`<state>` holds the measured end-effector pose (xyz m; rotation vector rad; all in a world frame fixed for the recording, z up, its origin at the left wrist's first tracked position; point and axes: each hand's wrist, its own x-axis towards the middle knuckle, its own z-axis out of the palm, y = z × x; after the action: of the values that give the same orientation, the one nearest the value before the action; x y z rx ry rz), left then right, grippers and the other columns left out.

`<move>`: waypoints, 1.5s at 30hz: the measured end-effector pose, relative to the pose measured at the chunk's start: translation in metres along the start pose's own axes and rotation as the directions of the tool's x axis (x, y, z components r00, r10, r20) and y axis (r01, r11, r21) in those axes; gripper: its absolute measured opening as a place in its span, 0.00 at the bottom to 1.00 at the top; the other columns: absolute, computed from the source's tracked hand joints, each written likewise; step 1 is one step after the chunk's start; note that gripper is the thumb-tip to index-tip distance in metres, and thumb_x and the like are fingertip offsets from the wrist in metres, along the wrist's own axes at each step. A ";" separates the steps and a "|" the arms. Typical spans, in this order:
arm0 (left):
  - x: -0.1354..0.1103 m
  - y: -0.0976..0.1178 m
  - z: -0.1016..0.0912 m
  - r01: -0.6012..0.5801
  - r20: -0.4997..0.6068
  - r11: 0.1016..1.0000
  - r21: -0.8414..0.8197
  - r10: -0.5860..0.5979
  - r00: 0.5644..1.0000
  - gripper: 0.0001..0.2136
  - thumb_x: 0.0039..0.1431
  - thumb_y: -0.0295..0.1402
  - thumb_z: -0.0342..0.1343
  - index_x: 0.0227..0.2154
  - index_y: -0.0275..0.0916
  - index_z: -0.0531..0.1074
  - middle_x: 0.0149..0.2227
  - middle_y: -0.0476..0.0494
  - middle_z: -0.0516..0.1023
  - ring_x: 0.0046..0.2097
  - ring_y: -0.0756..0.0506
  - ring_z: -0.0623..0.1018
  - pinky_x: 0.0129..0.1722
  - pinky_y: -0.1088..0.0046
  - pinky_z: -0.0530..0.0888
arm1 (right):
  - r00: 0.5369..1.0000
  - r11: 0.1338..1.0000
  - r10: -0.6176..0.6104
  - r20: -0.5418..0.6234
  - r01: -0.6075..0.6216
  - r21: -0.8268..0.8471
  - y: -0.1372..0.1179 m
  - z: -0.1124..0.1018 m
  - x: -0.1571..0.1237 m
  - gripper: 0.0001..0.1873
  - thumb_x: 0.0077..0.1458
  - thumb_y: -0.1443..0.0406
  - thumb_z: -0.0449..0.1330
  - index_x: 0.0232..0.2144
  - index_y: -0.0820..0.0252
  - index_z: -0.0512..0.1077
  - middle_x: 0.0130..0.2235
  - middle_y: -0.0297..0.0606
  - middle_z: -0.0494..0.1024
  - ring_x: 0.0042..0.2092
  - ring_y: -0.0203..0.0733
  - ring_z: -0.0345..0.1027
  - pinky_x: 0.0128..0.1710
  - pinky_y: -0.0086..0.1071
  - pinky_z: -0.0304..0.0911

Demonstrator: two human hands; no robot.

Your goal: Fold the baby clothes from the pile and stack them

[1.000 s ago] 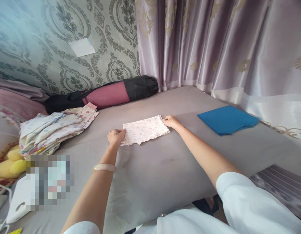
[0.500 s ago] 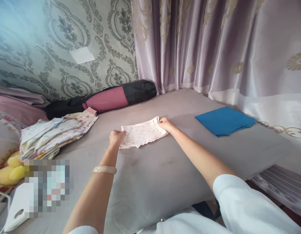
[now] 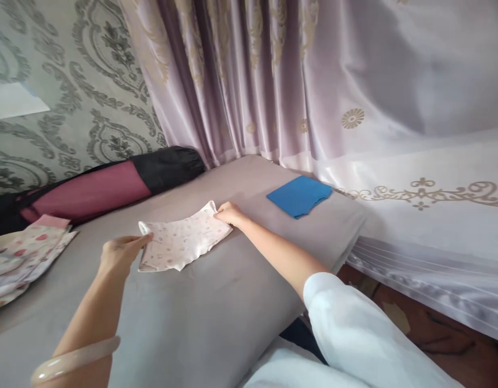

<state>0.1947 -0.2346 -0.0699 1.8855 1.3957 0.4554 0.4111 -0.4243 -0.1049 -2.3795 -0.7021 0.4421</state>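
A small folded garment (image 3: 183,240), whitish-pink with a tiny print, is stretched between my two hands just above the bed. My left hand (image 3: 121,252) pinches its left edge between thumb and fingers. At the upper right corner, my right hand (image 3: 231,214) grips the cloth in a closed pinch. The garment's middle sags slightly and its lower edge is wavy. Whether its underside touches the sheet I cannot tell. To the right of my right hand a folded blue cloth (image 3: 299,196) lies flat on the bed.
The bed (image 3: 200,318) has a grey sheet, its right edge dropping to the floor. Several printed clothes (image 3: 34,253) are piled at the left. A pink and black rolled bag (image 3: 107,186) lies along the wall. Lilac curtains (image 3: 273,97) hang behind the bed.
My view has turned to the right, so things sit further left. Both hands still hold the garment, which now looks lifted, with its upper left corner curled over.
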 end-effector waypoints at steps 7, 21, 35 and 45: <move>-0.041 0.060 0.037 0.000 0.166 0.976 -0.217 0.037 0.985 0.09 0.38 0.36 0.67 0.20 0.37 0.75 0.14 0.55 0.64 0.20 0.54 0.60 0.21 0.78 0.55 | 0.991 0.998 0.066 -0.117 -0.064 0.022 0.043 -0.071 -0.009 0.09 0.47 0.62 0.66 0.34 0.56 0.82 0.36 0.36 0.83 0.39 0.39 0.76 0.30 0.22 0.61; -0.111 0.150 0.173 0.024 0.439 0.810 -0.586 0.293 0.850 0.11 0.35 0.36 0.67 0.17 0.35 0.73 0.21 0.48 0.72 0.21 0.55 0.61 0.20 0.77 0.53 | 0.866 0.858 0.420 -0.272 -0.282 0.429 0.124 -0.210 -0.040 0.12 0.60 0.68 0.62 0.45 0.70 0.70 0.35 0.48 0.83 0.25 0.35 0.76 0.13 0.19 0.46; -0.155 0.195 0.275 0.316 0.608 0.750 -0.581 0.142 0.781 0.12 0.40 0.29 0.67 0.19 0.34 0.68 0.21 0.49 0.73 0.19 0.57 0.61 0.17 0.79 0.52 | 0.782 0.884 0.421 -0.460 -0.239 0.402 0.181 -0.259 -0.037 0.06 0.49 0.77 0.61 0.32 0.68 0.73 0.27 0.36 0.73 0.33 0.38 0.73 0.31 0.29 0.72; -0.164 0.193 0.299 0.299 0.639 0.779 -0.551 0.164 0.752 0.13 0.42 0.31 0.68 0.17 0.34 0.68 0.18 0.51 0.69 0.18 0.57 0.61 0.16 0.80 0.52 | 0.776 0.883 0.458 -0.434 -0.340 0.325 0.205 -0.265 -0.026 0.12 0.44 0.73 0.66 0.34 0.66 0.74 0.29 0.39 0.75 0.35 0.43 0.74 0.30 0.31 0.73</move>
<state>0.4633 -0.5175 -0.1051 1.2246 0.6898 0.1378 0.5893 -0.6992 -0.0312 -2.2674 0.1047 0.0498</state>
